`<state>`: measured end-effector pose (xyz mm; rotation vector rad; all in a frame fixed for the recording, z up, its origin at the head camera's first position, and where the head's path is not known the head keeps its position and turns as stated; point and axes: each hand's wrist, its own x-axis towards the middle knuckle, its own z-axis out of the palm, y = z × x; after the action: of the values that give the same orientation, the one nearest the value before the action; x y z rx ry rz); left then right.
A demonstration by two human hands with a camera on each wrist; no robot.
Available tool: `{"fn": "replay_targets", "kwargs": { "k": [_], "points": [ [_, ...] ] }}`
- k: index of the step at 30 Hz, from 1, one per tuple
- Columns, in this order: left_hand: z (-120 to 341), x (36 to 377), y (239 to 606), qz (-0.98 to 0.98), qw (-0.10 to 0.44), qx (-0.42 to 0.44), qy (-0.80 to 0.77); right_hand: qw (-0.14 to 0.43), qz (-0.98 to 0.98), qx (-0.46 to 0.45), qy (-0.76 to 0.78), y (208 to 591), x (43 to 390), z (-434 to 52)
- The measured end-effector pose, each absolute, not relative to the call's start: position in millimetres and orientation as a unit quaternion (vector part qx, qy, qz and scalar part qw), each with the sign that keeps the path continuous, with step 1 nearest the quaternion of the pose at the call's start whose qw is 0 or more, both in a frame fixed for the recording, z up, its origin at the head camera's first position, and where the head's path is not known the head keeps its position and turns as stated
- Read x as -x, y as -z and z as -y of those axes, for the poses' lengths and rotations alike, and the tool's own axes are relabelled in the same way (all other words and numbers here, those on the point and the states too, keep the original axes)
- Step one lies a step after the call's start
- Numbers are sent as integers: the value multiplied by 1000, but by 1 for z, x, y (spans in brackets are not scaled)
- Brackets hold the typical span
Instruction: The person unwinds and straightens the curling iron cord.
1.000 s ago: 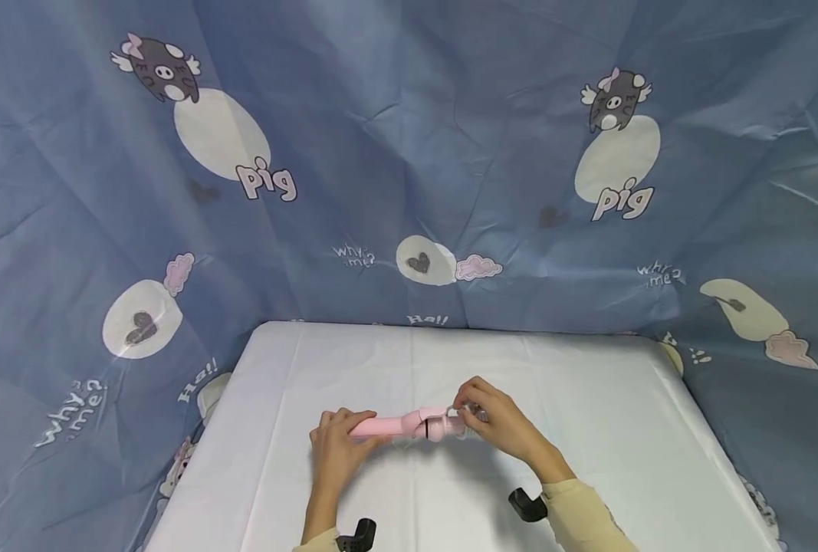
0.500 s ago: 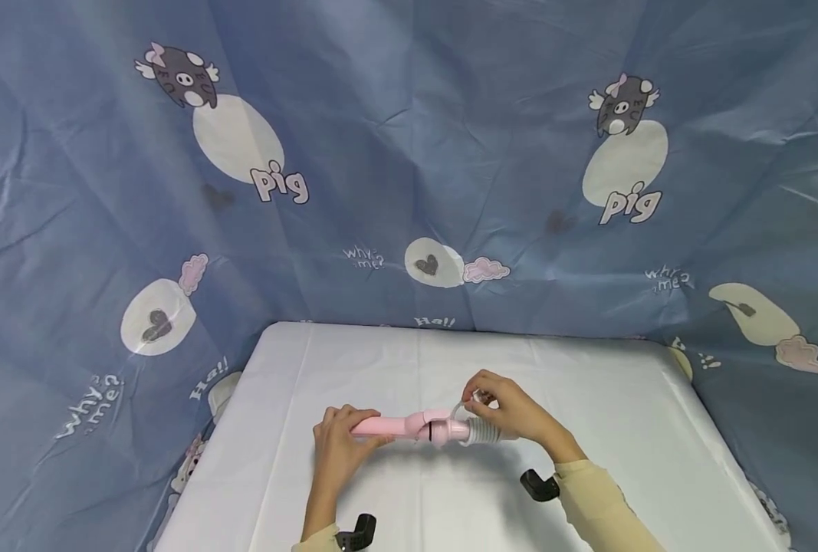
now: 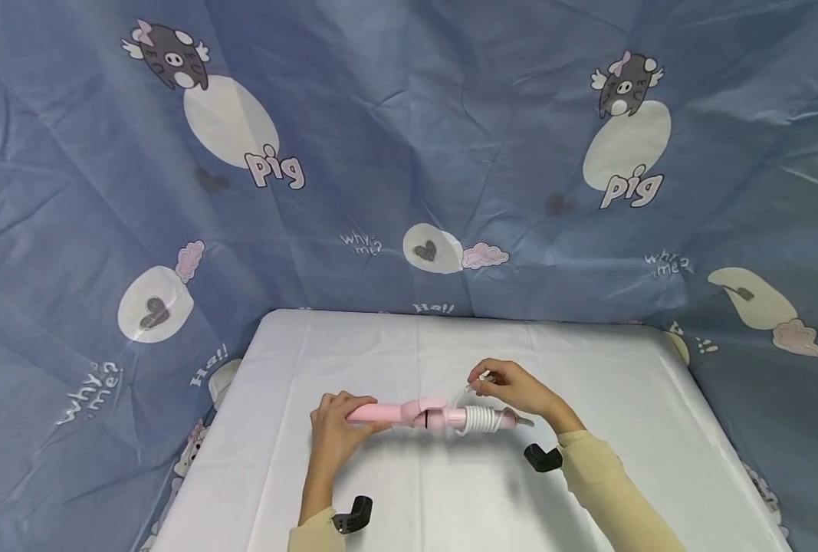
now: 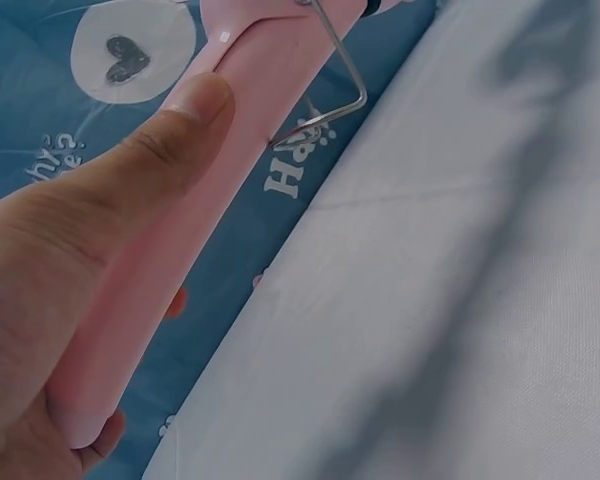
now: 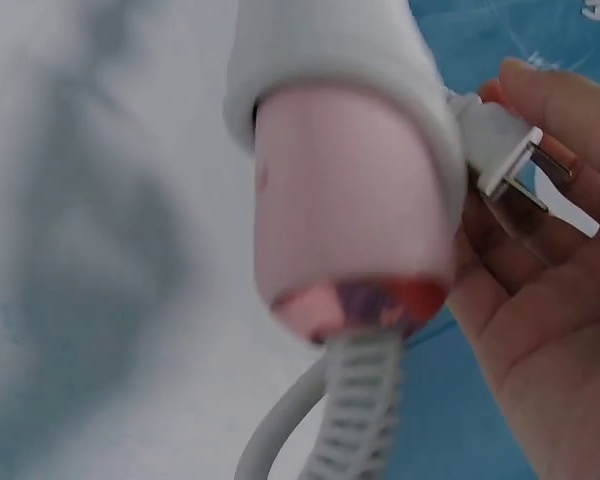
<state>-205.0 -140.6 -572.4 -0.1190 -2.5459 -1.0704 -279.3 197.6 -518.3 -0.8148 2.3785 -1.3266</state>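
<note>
The left hand (image 3: 333, 429) has thumb and fingers wrapped around the left end of a pink curling iron (image 3: 374, 413); the right hand (image 3: 515, 387) pinches the white power cord (image 3: 481, 419) near its two-pin plug (image 5: 500, 150). The iron is held over the white worktop (image 3: 574, 356), its cord coiled around the handle (image 5: 355, 200) at right. Farther, the blue cloth (image 3: 353, 100) reads "pig", "why me?" and "Ha!!".

Through the head camera I can read on the blue cloth (image 3: 353, 138) the word "pig" (image 3: 274, 167) two times, high beyond the far edge of the tabletop (image 3: 588, 360). "why me?" (image 3: 361, 244) stands three times: beyond the left edge, the far edge and the far right corner. "Ha!!" (image 3: 433, 308) is just beyond the far edge, and again outside the left edge.
</note>
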Motion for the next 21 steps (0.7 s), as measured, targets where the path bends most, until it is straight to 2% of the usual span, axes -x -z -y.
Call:
{"fn": "replay_targets", "kwargs": {
  "k": [6, 13, 21],
  "points": [
    [145, 202, 571, 899, 174, 33, 400, 199, -800, 263, 501, 528, 285, -204],
    [150, 197, 573, 899, 154, 10, 410, 211, -795, 229, 521, 545, 280, -211],
    [150, 199, 576, 889, 160, 12, 429, 225, -787, 178, 546, 566, 281, -214]
  ]
}}
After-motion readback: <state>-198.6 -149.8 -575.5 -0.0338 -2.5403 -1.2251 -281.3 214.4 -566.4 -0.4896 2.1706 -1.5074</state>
